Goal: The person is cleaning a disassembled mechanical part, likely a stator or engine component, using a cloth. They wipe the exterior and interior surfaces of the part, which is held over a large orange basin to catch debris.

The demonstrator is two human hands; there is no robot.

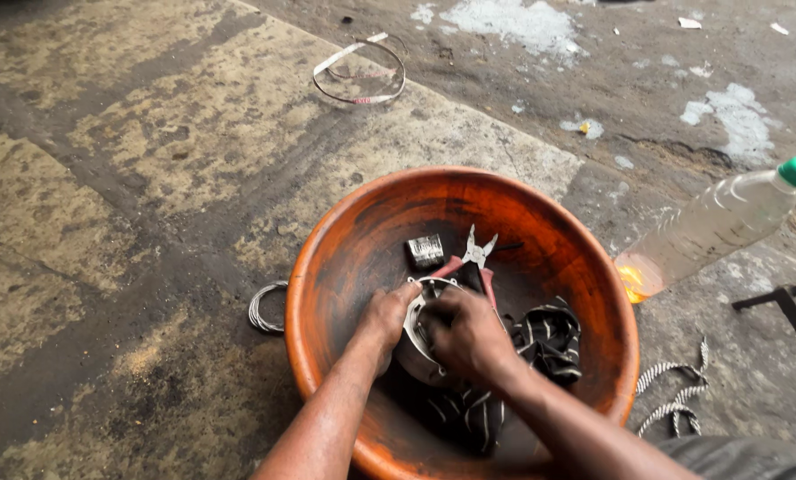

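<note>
Both my hands are inside a large orange plastic basin (327,258) on the ground. My left hand (386,317) grips the left rim of a round silver metal part (413,342) lying in the basin's bottom. Over the top of that same part, my right hand (463,333) is closed, hiding most of it. Just behind the hands lie red-handled pliers (473,258) and a small ribbed metal piece (425,251). A dark striped rag (549,342) lies in the basin to the right of my hands.
A clear plastic bottle (713,227) with a green cap lies tilted at the basin's right. Wire rings (360,73) lie on the concrete far behind, a coil (263,308) at the basin's left, striped cord (673,391) at lower right, a dark metal bar (793,311) nearby.
</note>
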